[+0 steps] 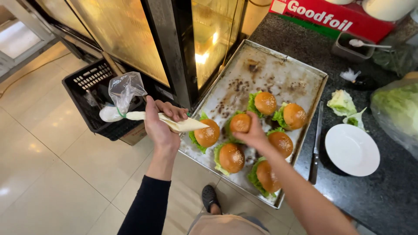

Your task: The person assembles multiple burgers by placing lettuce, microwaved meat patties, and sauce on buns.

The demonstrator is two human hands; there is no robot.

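My left hand (160, 124) grips a plastic piping bag of pale sauce (163, 120), its tip pointing right toward a burger (207, 134) at the left of a worn metal tray (244, 74). My right hand (253, 135) holds the top bun (240, 123) of the middle burger, lifted slightly over its lettuce. Several more burgers with lettuce sit on the tray, among them one at the back (265, 103), one beside it (294, 115) and one at the front (231, 158).
A knife (315, 148) lies on the dark counter right of the tray, next to a white plate (352, 149). Loose lettuce (341, 102) and a bagged lettuce (398, 109) lie further right. A black crate (93, 93) stands on the floor by the glass cabinet (174, 43).
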